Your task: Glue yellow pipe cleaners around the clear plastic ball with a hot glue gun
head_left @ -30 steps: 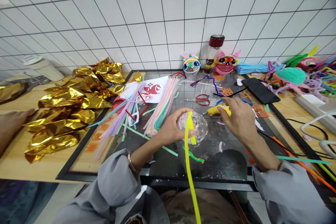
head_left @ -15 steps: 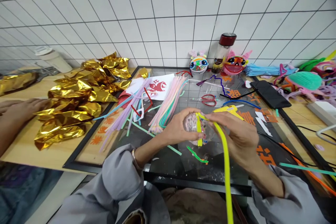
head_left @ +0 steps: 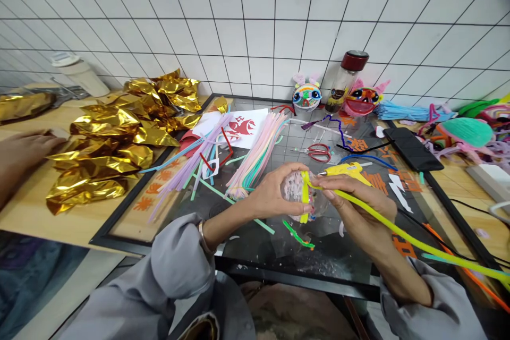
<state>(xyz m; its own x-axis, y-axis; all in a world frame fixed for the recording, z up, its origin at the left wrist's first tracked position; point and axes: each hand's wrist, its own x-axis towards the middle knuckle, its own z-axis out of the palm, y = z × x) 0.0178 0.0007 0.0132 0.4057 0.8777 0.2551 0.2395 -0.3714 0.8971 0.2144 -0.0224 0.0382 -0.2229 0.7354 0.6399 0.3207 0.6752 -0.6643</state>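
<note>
My left hand point(head_left: 274, 191) is wrapped round a clear plastic ball point(head_left: 292, 188) with pinkish-white patches on its left side. A bright yellow pipe cleaner point(head_left: 370, 207) runs across the ball as a vertical band, then trails off to the right over my right forearm. My right hand point(head_left: 358, 196) pinches this strip close to the ball's upper right. Below the ball lies a short green pipe cleaner piece point(head_left: 298, 235). A yellow glue gun point(head_left: 346, 171) rests just behind my right hand.
Pipe cleaner bundles point(head_left: 257, 156) and red-handled scissors point(head_left: 319, 153) lie beyond my hands. Two decorated animal heads point(head_left: 306, 96) and a glass bottle point(head_left: 342, 82) stand by the wall. Gold foil point(head_left: 107, 133) covers the left, near another person's hand point(head_left: 32, 149). A phone point(head_left: 414, 149) lies right.
The yellow pipe cleaner's loose end has swung from hanging down in front to stretching out rightward. My right hand has turned flatter beside the ball. The view has shifted slightly.
</note>
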